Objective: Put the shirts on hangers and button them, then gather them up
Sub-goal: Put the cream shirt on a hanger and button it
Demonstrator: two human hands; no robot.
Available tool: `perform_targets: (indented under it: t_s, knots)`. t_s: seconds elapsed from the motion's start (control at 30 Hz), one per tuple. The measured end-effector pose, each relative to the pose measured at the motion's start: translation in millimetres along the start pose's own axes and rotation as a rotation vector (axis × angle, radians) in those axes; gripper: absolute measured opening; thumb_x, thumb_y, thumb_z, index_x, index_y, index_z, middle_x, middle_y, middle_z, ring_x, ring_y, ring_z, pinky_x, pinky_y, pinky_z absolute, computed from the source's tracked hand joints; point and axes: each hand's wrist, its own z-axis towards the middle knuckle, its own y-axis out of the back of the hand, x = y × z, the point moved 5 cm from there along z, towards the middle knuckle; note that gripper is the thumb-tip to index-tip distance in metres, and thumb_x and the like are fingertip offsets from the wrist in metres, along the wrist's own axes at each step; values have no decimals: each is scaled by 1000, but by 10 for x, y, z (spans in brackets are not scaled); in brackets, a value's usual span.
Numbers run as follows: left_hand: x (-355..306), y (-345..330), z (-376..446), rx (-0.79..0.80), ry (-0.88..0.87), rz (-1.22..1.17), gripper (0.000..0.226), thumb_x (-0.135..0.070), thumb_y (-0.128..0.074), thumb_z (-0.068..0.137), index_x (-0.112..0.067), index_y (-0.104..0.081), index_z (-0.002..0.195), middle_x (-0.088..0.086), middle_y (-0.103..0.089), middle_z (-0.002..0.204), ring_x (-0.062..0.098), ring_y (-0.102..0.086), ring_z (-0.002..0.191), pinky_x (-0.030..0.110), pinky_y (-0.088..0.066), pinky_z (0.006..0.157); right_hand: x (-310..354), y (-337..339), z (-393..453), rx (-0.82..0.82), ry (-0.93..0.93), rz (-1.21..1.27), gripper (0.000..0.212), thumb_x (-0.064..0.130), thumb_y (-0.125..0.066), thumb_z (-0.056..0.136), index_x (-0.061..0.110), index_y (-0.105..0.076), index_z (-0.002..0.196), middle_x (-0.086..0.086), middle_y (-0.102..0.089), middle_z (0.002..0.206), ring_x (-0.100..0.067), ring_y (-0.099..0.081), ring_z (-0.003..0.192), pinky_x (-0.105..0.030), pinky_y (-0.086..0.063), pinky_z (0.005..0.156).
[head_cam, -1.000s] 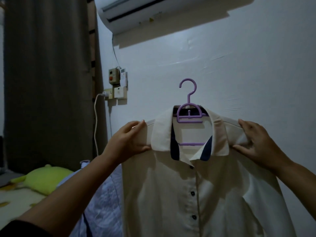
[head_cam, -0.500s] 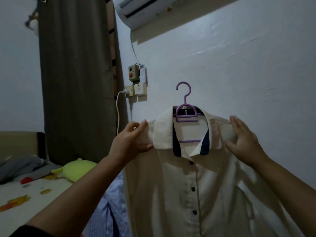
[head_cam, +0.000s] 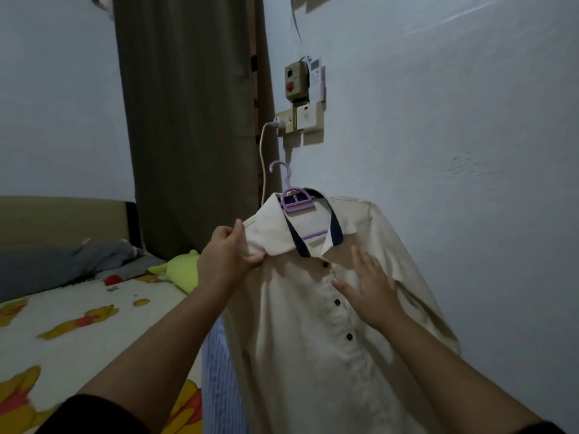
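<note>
A cream shirt [head_cam: 300, 349] with dark buttons and a navy-lined collar hangs on a purple hanger [head_cam: 296, 203] in front of the white wall, turned a little to the left. My left hand [head_cam: 227, 261] pinches the shirt's left shoulder beside the collar, thumb in front. My right hand [head_cam: 369, 285] lies flat with straight fingers on the chest, just right of the button row. The front is buttoned as far down as I can see. A blue striped shirt [head_cam: 216, 377] shows behind the cream one at its lower left.
A bed [head_cam: 72, 327] with a cartoon-print sheet fills the left, with a green plush [head_cam: 181, 269] and grey bedding [head_cam: 62, 267] on it. A dark curtain [head_cam: 188, 120] hangs behind. Wall switches and a plugged-in white cable [head_cam: 302, 98] sit above the hanger.
The shirt has swung down and leftward in view. My right hand left the right shoulder and now lies flat on the chest. My left hand keeps its pinch.
</note>
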Motion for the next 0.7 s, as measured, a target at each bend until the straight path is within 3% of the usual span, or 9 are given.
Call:
perform_targets:
  t_s: [0.17, 0.3, 0.4, 0.53, 0.7]
  knots:
    - [687, -572, 127, 38, 220, 118, 79, -58, -63, 79, -14, -39, 141, 8, -53, 115, 21, -54, 96, 34, -52, 74, 203, -727, 303, 85, -22, -18, 74, 59, -38, 92, 31, -1, 150, 8, 0, 159, -13, 0, 146, -47, -7, 116]
    - [1086, -964, 56, 124, 457, 245, 56, -62, -50, 86, -11, -56, 111, 9, -61, 106, 27, -56, 98, 38, -41, 84, 281, -1202, 416, 154, -43, -46, 72, 57, -35, 94, 28, -2, 151, 5, -2, 159, -16, -4, 146, -48, -10, 117]
    - [1040, -1049, 122, 79, 337, 289, 51, -55, -45, 92, -13, -58, 116, 7, -60, 121, 26, -51, 114, 42, -35, 96, 290, -1435, 413, 195, -40, -29, 72, 58, -34, 93, 29, -2, 150, 5, -2, 159, -15, -4, 146, -48, -10, 117]
    - [936, -1060, 90, 90, 164, 217, 62, -57, -43, 93, -16, -46, 140, 3, -45, 146, 19, -38, 135, 39, -27, 107, 319, -1511, 427, 166, -20, -44, 71, 58, -34, 93, 28, -5, 150, 5, -7, 159, -16, -7, 145, -48, -12, 116]
    - [848, -1068, -127, 168, 81, 176, 65, -60, -47, 90, -22, -42, 143, -2, -43, 148, 16, -36, 136, 38, -25, 110, 380, -1363, 342, 147, -8, -61, 69, 55, -35, 94, 27, -8, 151, 5, -9, 159, -15, -7, 145, -47, -13, 116]
